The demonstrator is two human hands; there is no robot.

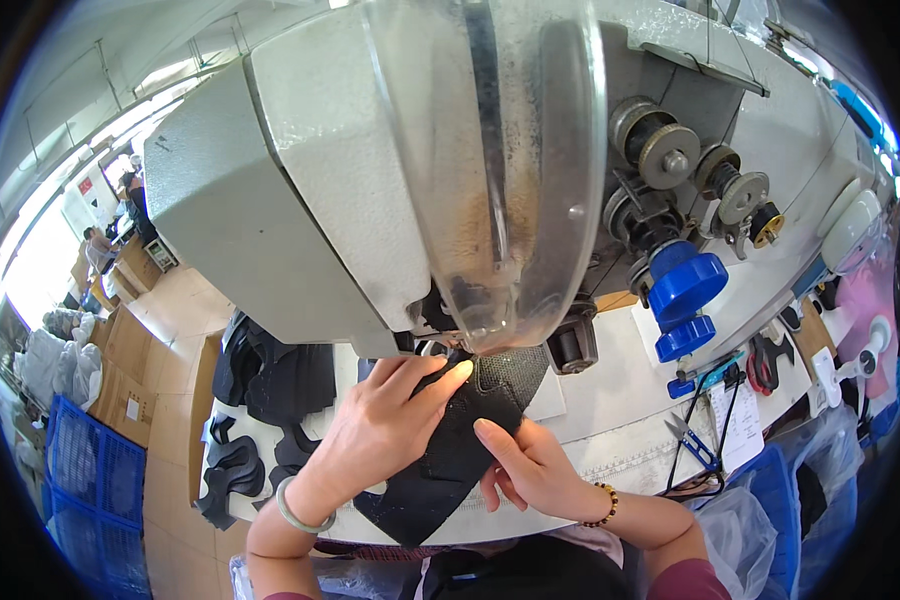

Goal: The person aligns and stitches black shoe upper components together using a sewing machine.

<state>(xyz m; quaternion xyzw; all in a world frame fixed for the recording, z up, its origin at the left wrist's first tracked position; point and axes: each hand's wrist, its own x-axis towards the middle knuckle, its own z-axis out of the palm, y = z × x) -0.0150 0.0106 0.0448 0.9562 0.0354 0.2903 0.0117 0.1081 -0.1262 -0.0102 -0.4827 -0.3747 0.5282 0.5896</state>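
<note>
A black textured fabric piece (450, 465) lies under the head of a grey sewing machine (340, 190), its lower corner pointing toward me. My left hand (385, 420) pinches the piece close beneath the machine head, thumb and forefinger together. The needle itself is hidden by the hand and the clear plastic guard (510, 180). On the piece's right edge, my right hand (535, 468) grips with the thumb on top and the other fingers curled below.
Stacks of black cut pieces (280, 375) lie on the left of the white table (620, 430). At right are blue-handled thread snips (692, 442), red-handled scissors (765, 362) and a paper sheet (738, 425). Blue crates (95, 470) and cardboard boxes (125, 375) stand on the floor at left.
</note>
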